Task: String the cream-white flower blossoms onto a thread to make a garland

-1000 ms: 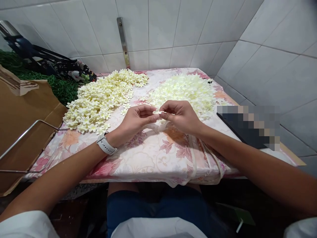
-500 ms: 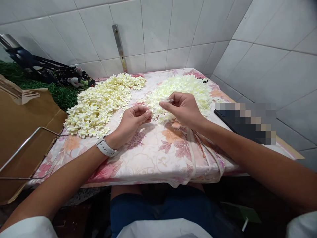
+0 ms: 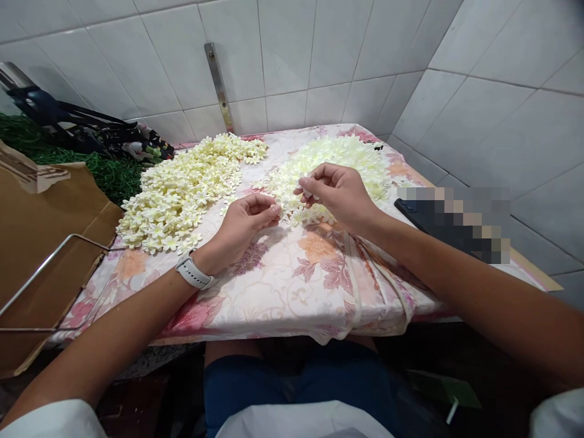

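Homelike craft corner, seemingly: tiled walls [image 3: 285, 55], floral tablecloth [image 3: 274, 298], flower heaps [image 3: 177, 194].

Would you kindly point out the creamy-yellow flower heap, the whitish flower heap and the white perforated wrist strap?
Creamy-yellow flower heap [image 3: 181, 187]: head view, its middle.
Whitish flower heap [image 3: 337, 151]: head view, uncovered upper part.
White perforated wrist strap [image 3: 193, 271]: head view, its outer face.

Head cam, fwd/down, nr tbl [image 3: 283, 298]
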A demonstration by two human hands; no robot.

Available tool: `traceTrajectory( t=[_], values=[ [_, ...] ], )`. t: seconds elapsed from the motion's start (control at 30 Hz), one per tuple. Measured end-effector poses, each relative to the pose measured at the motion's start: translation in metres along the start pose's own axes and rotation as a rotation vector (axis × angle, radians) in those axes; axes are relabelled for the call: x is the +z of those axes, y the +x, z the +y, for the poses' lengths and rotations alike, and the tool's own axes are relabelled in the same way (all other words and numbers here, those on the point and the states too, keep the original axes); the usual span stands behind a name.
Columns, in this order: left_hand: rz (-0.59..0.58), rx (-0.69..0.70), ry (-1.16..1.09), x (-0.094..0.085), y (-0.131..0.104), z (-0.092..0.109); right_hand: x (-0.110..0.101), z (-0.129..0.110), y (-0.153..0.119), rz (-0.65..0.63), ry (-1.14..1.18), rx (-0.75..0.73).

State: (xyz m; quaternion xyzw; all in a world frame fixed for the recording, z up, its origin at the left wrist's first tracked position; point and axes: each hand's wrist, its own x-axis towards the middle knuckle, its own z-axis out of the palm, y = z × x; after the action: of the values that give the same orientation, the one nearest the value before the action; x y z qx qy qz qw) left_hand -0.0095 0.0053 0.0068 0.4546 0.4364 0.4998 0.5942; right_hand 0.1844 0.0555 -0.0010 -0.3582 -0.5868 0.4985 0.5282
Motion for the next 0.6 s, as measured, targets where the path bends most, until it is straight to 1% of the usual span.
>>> traceTrajectory(
  t=[0.17, 0.37, 0.43, 0.53, 0.6],
  values=[
    [-0.017, 0.007, -0.005, -0.0009, 0.0008, -0.0011, -0.003, 0.0007, 0.002, 0.01, -0.014, 0.004],
    [-0.026, 0.007, 0.015, -0.0013, 0.0012, -0.0006, -0.0045, -0.0002, 0.0026, 0.042, -0.118, -0.1],
    [-0.029, 0.005, 0.022, -0.0016, 0.0012, -0.0002, -0.0052, -0.0001, 0.003, 0.026, -0.12, -0.091],
    [-0.034, 0.003, 0.025, -0.0021, 0.0014, -0.0002, -0.0066, 0.0022, 0.0044, -0.019, -0.123, -0.037],
    [-0.033, 0.004, 0.019, -0.0021, 0.0015, -0.0004, -0.0078, 0.0049, 0.0055, -0.029, -0.15, -0.041]
  ],
)
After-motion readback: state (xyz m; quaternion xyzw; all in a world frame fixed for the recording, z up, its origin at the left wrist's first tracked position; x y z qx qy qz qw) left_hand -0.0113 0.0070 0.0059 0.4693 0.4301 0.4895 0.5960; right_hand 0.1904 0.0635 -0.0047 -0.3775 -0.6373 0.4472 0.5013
